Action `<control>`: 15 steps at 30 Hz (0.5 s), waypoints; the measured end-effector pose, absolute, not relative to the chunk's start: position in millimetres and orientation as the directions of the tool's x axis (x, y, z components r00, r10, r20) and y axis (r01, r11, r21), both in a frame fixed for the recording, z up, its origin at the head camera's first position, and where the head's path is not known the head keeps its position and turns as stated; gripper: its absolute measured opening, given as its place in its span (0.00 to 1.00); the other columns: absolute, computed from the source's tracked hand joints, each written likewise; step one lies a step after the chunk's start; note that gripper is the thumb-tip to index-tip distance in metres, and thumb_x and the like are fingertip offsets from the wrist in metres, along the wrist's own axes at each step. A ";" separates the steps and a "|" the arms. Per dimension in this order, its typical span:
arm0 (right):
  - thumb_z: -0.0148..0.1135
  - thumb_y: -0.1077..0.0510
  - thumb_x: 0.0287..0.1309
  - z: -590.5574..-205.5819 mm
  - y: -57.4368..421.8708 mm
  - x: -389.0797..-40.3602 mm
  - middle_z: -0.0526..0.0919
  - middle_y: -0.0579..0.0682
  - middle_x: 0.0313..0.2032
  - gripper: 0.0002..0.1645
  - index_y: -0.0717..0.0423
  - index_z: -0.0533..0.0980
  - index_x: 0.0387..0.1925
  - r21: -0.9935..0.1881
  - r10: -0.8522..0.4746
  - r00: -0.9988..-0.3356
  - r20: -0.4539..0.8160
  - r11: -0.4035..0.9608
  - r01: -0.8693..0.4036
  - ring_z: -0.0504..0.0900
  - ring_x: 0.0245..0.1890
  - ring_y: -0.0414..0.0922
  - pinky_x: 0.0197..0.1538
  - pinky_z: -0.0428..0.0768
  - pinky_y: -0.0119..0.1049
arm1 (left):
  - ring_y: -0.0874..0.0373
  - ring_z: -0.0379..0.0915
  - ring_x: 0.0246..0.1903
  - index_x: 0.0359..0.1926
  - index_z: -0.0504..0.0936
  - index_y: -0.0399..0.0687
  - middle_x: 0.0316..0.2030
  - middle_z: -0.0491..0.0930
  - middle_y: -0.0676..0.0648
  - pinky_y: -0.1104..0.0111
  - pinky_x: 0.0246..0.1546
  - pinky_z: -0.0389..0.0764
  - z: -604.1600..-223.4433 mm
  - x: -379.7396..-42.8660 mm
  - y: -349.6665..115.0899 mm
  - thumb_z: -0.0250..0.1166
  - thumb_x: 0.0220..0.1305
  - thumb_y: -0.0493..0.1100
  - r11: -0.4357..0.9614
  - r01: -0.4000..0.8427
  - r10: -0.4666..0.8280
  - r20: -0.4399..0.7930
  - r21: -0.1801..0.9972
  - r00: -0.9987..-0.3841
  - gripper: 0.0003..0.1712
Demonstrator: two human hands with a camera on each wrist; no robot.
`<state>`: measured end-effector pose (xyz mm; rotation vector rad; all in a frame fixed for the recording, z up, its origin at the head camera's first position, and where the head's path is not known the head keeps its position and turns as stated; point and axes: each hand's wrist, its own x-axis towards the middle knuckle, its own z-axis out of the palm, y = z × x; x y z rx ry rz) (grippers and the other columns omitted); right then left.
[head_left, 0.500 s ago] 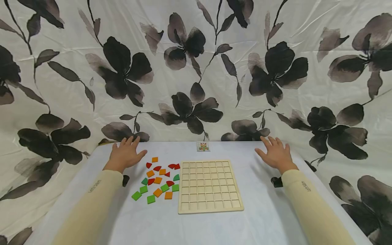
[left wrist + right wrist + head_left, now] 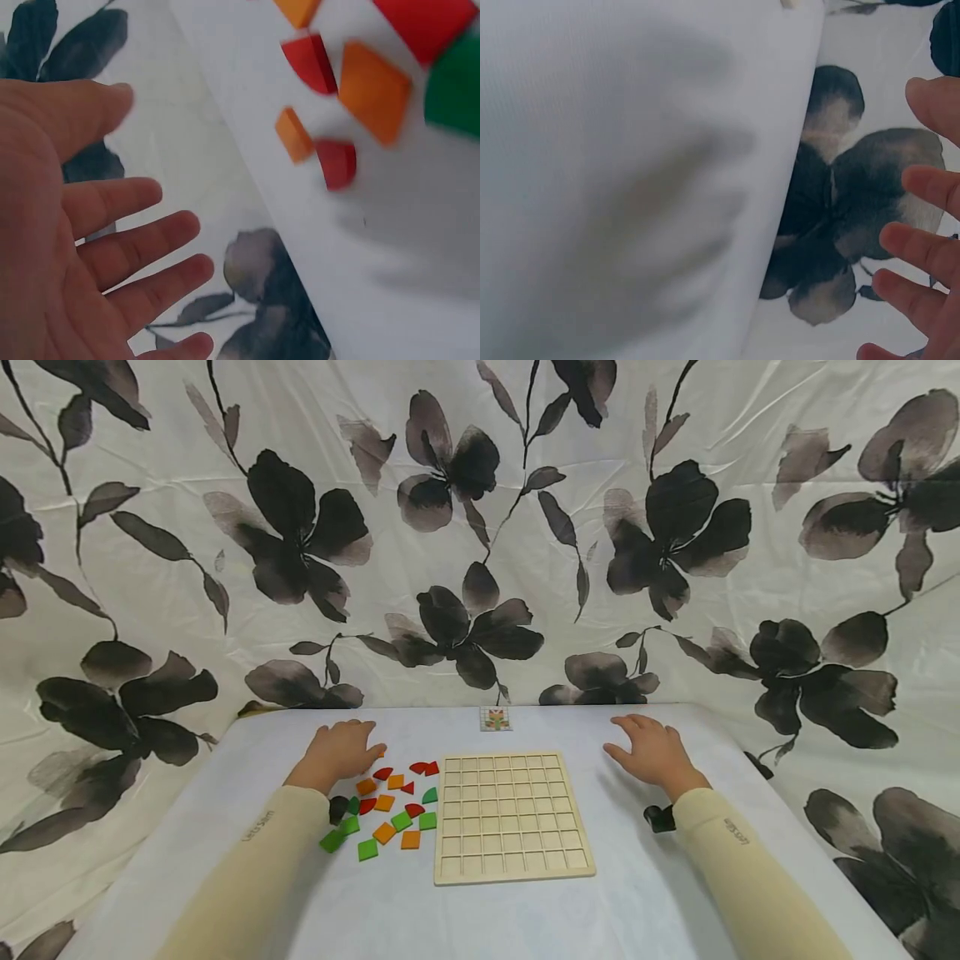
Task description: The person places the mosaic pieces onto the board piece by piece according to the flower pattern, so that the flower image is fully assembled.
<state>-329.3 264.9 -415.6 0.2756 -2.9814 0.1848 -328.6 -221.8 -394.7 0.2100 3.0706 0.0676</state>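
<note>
My left hand (image 2: 337, 753) hovers over the far end of a scatter of flat coloured pieces, its fingers apart and holding nothing. In the left wrist view an orange square (image 2: 375, 91), red wedges (image 2: 337, 163) and a green piece (image 2: 456, 88) lie beyond the fingers. Part of the pile is hidden behind the hand and sleeve in the head view. My right hand (image 2: 654, 753) hangs above the white table to the right of the wooden grid board (image 2: 513, 818), with relaxed fingers and nothing in them.
A small card with a coloured picture (image 2: 496, 719) lies at the table's far edge, behind the board. Green squares (image 2: 367, 850) and orange squares (image 2: 410, 840) lie left of the board. A flowered cloth (image 2: 480, 527) hangs behind the white table (image 2: 525, 918).
Both hands have moved inward, the left to the right over the far pieces, the right a little to the left. Pieces and board lie as before.
</note>
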 end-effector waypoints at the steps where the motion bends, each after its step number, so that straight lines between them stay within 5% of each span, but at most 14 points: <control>1: 0.53 0.38 0.64 -416.4 262.6 -328.3 0.68 0.62 0.66 0.36 0.52 0.66 0.67 -0.110 -0.180 -0.972 0.153 0.974 -0.198 0.65 0.66 0.63 0.61 0.62 0.68 | 0.36 0.66 0.62 0.67 0.67 0.37 0.62 0.72 0.34 0.37 0.63 0.60 -396.0 -328.9 -218.9 0.56 0.68 0.56 0.988 0.140 0.144 -0.071 0.058 -0.987 0.35; 15: 0.57 0.44 0.63 -436.5 239.1 -319.0 0.70 0.59 0.66 0.34 0.52 0.67 0.67 -0.193 -0.263 -0.962 0.070 0.943 -0.272 0.67 0.66 0.60 0.62 0.66 0.62 | 0.43 0.74 0.53 0.59 0.77 0.41 0.55 0.79 0.40 0.43 0.61 0.66 -422.6 -337.4 -186.7 0.62 0.66 0.49 0.974 0.138 0.159 -0.115 0.178 -0.980 0.25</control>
